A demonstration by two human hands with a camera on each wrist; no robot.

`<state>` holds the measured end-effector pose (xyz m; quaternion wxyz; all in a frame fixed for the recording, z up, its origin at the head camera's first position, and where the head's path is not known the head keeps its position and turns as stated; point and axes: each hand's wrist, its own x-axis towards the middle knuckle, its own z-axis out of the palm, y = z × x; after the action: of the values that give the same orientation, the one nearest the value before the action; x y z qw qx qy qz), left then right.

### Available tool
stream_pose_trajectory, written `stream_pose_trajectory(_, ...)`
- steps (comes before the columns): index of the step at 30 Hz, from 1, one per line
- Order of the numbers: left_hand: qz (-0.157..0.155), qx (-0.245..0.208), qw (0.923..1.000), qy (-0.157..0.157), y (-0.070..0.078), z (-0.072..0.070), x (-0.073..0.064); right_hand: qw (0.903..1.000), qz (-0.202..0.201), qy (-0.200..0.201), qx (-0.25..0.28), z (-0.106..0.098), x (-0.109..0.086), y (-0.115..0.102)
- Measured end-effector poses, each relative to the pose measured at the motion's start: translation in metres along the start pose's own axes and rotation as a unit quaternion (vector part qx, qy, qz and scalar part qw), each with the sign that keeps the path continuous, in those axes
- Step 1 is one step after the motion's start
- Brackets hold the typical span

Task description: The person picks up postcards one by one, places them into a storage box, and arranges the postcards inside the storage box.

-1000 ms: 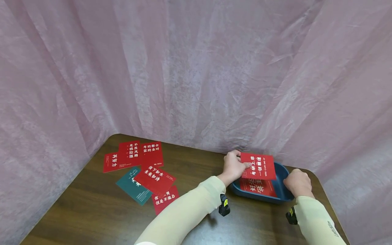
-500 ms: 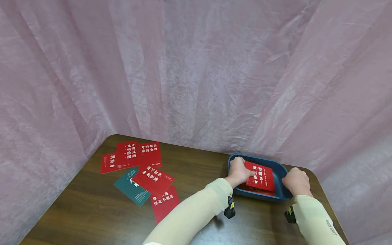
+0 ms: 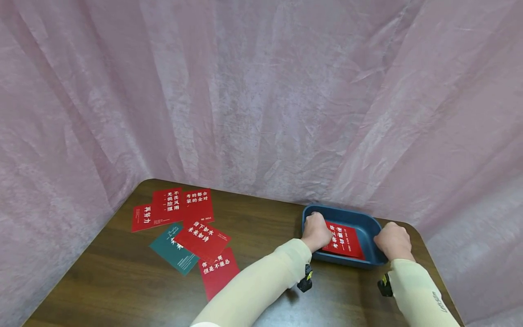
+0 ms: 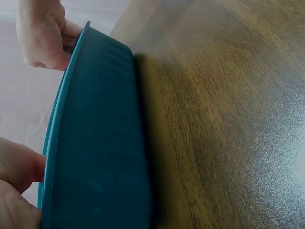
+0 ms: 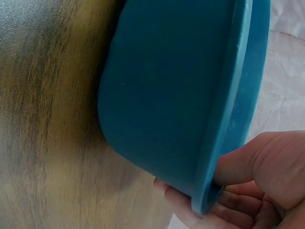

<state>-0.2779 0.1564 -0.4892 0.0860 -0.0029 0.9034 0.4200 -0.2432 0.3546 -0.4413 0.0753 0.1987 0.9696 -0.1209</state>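
A blue plastic tray (image 3: pixel 345 261) sits at the right of the table, with red printed cards (image 3: pixel 349 243) flat inside it. My left hand (image 3: pixel 316 230) reaches into its left end, overlapping the top card's left edge. Those fingertips are hidden by the tray wall in the left wrist view, so I cannot tell if they still pinch the card. At the opposite end, my right hand (image 3: pixel 394 240) grips the tray's rim. The right wrist view shows the thumb inside the rim (image 5: pixel 224 119) and the fingers outside.
Several red cards (image 3: pixel 171 206) and one teal card (image 3: pixel 173 250) lie spread and partly overlapping on the left half of the brown wooden table (image 3: pixel 102 272). A pink curtain (image 3: pixel 253 100) hangs right behind the table's back edge.
My left hand has lowered the red card from above the tray onto the cards inside, its hand sinking behind the rim. My right hand keeps its hold on the tray's right end.
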Motion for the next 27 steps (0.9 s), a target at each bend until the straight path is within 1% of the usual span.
stream_pose_trajectory(3, -0.016, 0.012, 0.9998, 0.003, 0.0, 0.001, 0.0, 1.0, 0.001, 0.0, -0.001, 0.001, 0.001, 0.0)
stream_pose_trajectory(7, -0.028, 0.009, 0.9996, -0.001, 0.001, 0.0, 0.0, 1.0, 0.002, 0.0, 0.001, 0.001, 0.001, -0.001)
stream_pose_trajectory(11, -0.03, 0.01, 0.9994, -0.011, 0.002, -0.002, -0.004, 1.0, 0.003, 0.001, 0.0, 0.002, 0.001, 0.0)
stream_pose_trajectory(14, -0.029, 0.025, 0.9991, -0.019, 0.004, -0.004, -0.006, 1.0, 0.005, 0.0, -0.001, 0.002, 0.002, 0.0)
stream_pose_trajectory(17, -0.022, 0.048, 0.9985, -0.018, 0.007, -0.007, -0.008, 1.0, 0.003, 0.0, -0.002, 0.001, 0.001, -0.001)
stream_pose_trajectory(20, 0.001, 0.071, 0.9974, -0.013, 0.009, -0.013, -0.012, 1.0, 0.002, -0.002, -0.002, 0.0, 0.0, -0.002)
stream_pose_trajectory(23, 0.039, 0.083, 0.9956, -0.02, 0.01, -0.022, -0.015, 1.0, 0.003, -0.006, 0.0, -0.001, -0.001, -0.003)
stream_pose_trajectory(25, 0.074, 0.088, 0.9932, -0.018, 0.009, -0.03, -0.017, 1.0, 0.003, -0.006, -0.001, -0.002, -0.001, -0.004)
stream_pose_trajectory(27, 0.109, 0.089, 0.99, 0.0, 0.008, -0.041, -0.017, 1.0, 0.002, -0.006, -0.002, -0.001, -0.001, -0.004)
